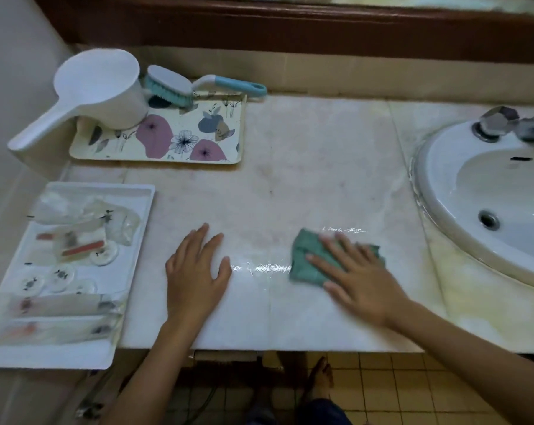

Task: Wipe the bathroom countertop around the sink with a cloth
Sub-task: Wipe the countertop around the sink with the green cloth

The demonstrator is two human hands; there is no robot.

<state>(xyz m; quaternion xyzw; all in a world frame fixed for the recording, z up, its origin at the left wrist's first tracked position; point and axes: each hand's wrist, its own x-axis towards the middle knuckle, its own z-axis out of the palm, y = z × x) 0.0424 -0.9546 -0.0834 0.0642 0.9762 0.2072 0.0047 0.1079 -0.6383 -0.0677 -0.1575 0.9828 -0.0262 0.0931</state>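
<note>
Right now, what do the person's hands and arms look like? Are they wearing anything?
Nothing is worn on the left hand or the right hand: no gloves, rings or watch show. The left forearm and right forearm are bare too, with no sleeves or bracelets in view.

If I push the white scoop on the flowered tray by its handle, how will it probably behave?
The scoop looks like plain plastic, so probably light and stiff. Its long handle juts past the edge of the tray, so a push there may swing or tip it. The tray looks smooth, so it could slide.
</note>
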